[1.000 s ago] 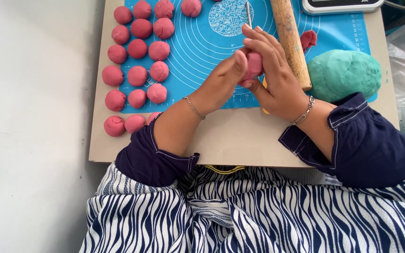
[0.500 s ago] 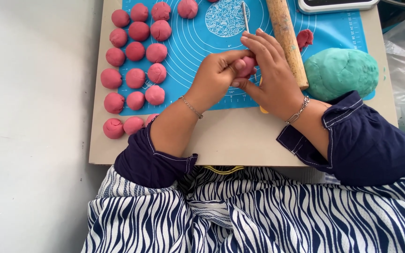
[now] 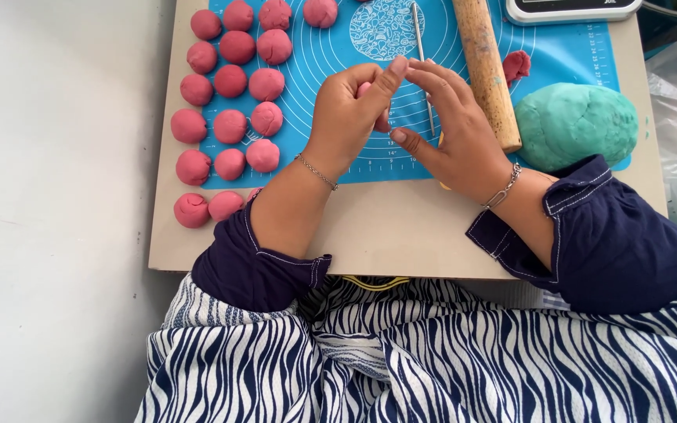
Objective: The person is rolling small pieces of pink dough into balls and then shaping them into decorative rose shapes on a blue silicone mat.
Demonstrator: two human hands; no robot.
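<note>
at frame centre the left hand [image 3: 346, 117] has its fingers clamped on a small pink dough piece [image 3: 371, 106], mostly hidden. the right hand [image 3: 452, 133] has fingers spread, tips touching it. best to keep pressure light and even, above the blue mat [image 3: 331, 70], clear of the pink balls [image 3: 233, 102] at upper left.

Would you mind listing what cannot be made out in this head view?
- Pink dough piece: mostly hidden inside the left hand and behind the right hand; its shape is unclear.
- White device: cut off by the top edge.
- Yellow object: covered by the right hand; kind unknown.
- Small pink ball: partly under the left sleeve.
</note>
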